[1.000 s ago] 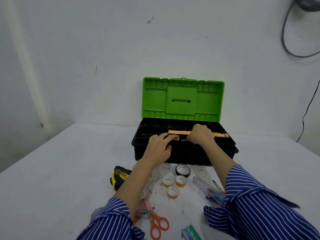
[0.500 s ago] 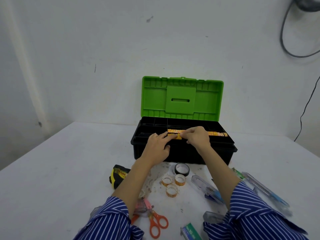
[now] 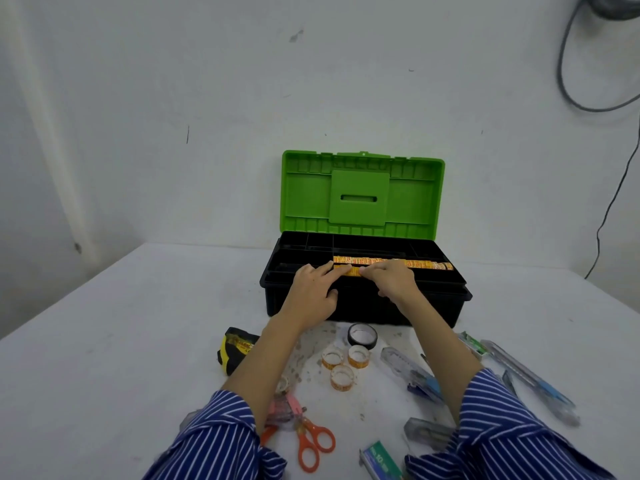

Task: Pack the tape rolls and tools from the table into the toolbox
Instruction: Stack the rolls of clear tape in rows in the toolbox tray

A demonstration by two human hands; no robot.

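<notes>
The black toolbox [image 3: 363, 308] stands open, its green lid [image 3: 362, 195] upright. A row of orange-yellow tape rolls [image 3: 426, 264] lies in its front tray compartment. My left hand [image 3: 311, 294] rests on the box's front rim, straight fingers touching the row's left end. My right hand [image 3: 393, 284] lies curled over the row's middle, its index tip meeting my left fingertips. On the table lie a black tape roll [image 3: 362, 336], three small orange rolls [image 3: 343, 376], a yellow-black tape measure [image 3: 236, 349] and orange scissors [image 3: 313, 443].
Right of my right arm lie a clear-blue utility knife [image 3: 531, 381], a green-tipped tool [image 3: 470, 344] and a clear stapler [image 3: 412, 374]. Another clear tool [image 3: 426, 432], a green staple box [image 3: 381, 462] and a pink item [image 3: 284, 407] sit near the front edge. A cable [image 3: 609, 206] hangs at right.
My right hand slid left along the tape row until it met the left fingertips. My right arm swung inward and uncovered the knife on the right. The left hand stayed put.
</notes>
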